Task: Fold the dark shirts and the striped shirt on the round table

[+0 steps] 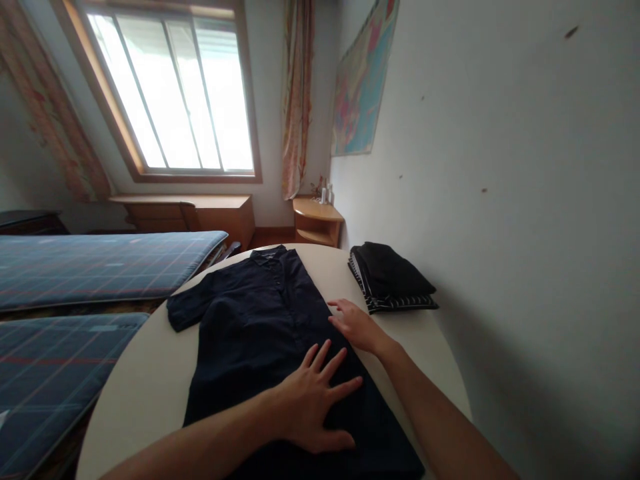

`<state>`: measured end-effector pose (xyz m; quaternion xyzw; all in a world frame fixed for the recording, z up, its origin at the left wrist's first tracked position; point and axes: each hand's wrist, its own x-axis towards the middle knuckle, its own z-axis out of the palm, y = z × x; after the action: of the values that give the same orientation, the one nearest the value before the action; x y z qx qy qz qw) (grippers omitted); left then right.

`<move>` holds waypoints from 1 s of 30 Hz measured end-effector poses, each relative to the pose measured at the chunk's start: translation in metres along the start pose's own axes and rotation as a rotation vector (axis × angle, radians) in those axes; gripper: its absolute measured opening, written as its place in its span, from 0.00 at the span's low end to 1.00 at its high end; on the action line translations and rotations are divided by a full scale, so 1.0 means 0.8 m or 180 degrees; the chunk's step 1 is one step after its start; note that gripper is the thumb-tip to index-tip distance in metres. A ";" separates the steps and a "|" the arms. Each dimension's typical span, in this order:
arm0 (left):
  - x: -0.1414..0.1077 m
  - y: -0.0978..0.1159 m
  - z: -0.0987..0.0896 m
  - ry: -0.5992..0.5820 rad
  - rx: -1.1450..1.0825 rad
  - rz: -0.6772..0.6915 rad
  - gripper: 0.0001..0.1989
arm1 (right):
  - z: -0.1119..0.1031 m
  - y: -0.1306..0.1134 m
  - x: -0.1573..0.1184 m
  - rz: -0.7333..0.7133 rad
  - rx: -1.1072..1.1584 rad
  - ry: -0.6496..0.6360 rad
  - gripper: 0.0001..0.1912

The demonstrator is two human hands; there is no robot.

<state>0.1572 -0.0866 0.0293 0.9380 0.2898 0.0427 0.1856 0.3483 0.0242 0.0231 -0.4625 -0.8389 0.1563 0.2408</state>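
A dark navy short-sleeved shirt [250, 333] lies on a round cream table [130, 393], its collar at the far edge and one sleeve spread to the left. The right side of the shirt runs in a straight edge, and no sleeve shows there. My left hand [317, 400] rests flat on the lower part of the shirt, fingers spread. Beside the shirt's right edge is my right hand [357, 325], its fingers apart and the tips at the fabric. Neither hand holds anything.
Folded black and striped clothes [395, 273] are stacked at the table's back right, near the wall [525, 267]. Two plaid mattresses [110, 267] lie to the left. Behind the table stand a wooden desk [225, 210] and a small corner shelf [319, 210].
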 end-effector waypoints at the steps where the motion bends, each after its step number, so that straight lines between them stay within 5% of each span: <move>1: 0.000 0.007 0.003 -0.0031 -0.0042 0.0071 0.45 | 0.004 0.003 0.001 -0.0164 0.0052 -0.0005 0.22; 4: -0.001 0.028 0.009 -0.0118 -0.0175 0.0336 0.43 | 0.014 0.005 0.004 -0.0398 0.0023 -0.0159 0.26; 7: -0.004 0.045 0.006 -0.0327 -0.0440 0.0511 0.30 | 0.019 0.001 0.005 -0.0294 -0.0170 -0.0377 0.28; 11: -0.013 0.044 -0.022 -0.0665 -0.1118 0.0821 0.26 | 0.020 -0.009 0.007 -0.0228 -0.0419 -0.0523 0.27; 13: -0.019 0.032 -0.040 -0.0414 -0.1342 0.0730 0.26 | 0.020 -0.017 0.014 -0.0102 -0.0534 -0.0467 0.25; 17: -0.028 -0.018 -0.056 0.0695 -0.0494 -0.0299 0.21 | 0.028 -0.033 0.050 0.0364 -0.0724 -0.0282 0.24; 21: -0.042 -0.092 -0.054 0.1443 0.0282 -0.1133 0.18 | 0.051 -0.041 0.096 0.0658 -0.0626 -0.0457 0.34; 30: -0.120 -0.255 -0.058 0.2311 0.0976 -0.3216 0.23 | 0.087 -0.020 0.117 0.1239 -0.0695 -0.0255 0.41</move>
<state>-0.0389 0.0306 -0.0009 0.6275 0.7433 0.2229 -0.0634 0.2565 0.0926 -0.0027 -0.6324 -0.7546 0.1263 0.1211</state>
